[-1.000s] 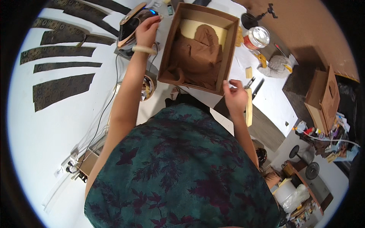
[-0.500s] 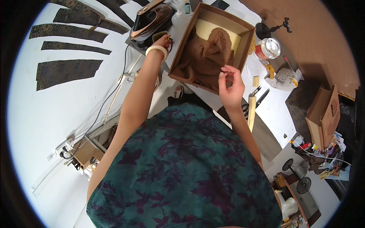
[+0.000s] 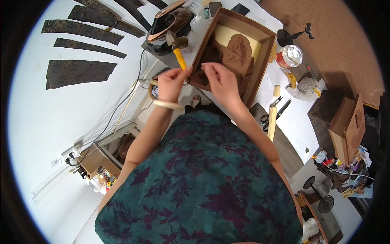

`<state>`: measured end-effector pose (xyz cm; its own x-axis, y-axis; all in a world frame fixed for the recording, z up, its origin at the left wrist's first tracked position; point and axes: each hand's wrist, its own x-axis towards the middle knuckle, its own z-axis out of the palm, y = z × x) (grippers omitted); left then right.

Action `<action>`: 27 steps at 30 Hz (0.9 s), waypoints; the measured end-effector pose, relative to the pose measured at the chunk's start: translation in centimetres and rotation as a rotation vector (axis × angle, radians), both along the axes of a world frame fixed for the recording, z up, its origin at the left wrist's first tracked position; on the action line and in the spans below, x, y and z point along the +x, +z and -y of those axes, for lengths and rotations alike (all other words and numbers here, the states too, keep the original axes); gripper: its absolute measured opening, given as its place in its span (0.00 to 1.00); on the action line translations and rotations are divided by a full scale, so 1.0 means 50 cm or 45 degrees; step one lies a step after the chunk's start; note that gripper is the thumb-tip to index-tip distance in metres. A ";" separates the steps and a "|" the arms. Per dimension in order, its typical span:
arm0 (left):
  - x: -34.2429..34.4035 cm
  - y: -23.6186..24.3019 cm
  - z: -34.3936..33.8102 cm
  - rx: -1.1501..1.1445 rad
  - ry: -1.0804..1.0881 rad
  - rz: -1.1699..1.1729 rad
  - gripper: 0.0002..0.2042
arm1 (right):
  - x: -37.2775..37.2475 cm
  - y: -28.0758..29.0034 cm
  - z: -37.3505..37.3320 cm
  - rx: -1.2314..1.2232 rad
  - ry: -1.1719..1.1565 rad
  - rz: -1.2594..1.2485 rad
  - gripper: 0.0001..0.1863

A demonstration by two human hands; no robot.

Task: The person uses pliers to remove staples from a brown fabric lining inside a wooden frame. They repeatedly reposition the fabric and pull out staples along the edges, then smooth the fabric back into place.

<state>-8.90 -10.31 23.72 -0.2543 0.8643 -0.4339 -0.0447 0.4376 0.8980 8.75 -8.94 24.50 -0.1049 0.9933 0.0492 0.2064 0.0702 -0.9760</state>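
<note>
1. Currently, in the head view, the left hand (image 3: 172, 83) is closing on the end of the yellow handle of a hammer (image 3: 178, 58), whose head is pointing toward the iron (image 3: 178, 20).
2. The right hand (image 3: 221, 83) is reaching over the near-left corner of the brown box (image 3: 244, 26), its fingers bending; whether they are pinching anything I cannot tell.
3. The box is resting on the white-covered table in front of the person. By the look of it, its four walls are already standing joined, while the cloth (image 3: 239, 59) inside is lying loose and rumpled, not yet smoothed, and leaving part of the pale pad (image 3: 224, 34) showing.
4. The box is looking stiff and straight-sided, the cloth soft, matte and deeply folded, the pad flat and smooth.
5. To the right, black-handled scissors (image 3: 264, 119), a straight wooden strip (image 3: 272, 124), a rounded clear jar (image 3: 289, 56) and a crumpled grey-and-yellow glove (image 3: 305, 88) are lying or standing.
</note>
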 end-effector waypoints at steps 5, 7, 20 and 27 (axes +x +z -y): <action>0.113 0.002 0.101 0.470 -0.076 -0.315 0.08 | -0.023 -0.001 0.007 -0.281 0.151 -0.084 0.16; 0.119 0.054 0.092 0.544 -0.414 -0.390 0.08 | 0.010 0.039 0.031 -0.357 0.011 -0.291 0.16; 0.134 -0.249 -0.203 0.738 -1.820 -1.264 0.18 | 0.240 -0.097 -0.056 -0.270 -0.421 0.880 0.25; 0.156 -0.294 -0.199 -0.200 -2.039 -1.931 0.32 | 0.187 -0.183 -0.096 -0.393 -0.235 0.951 0.23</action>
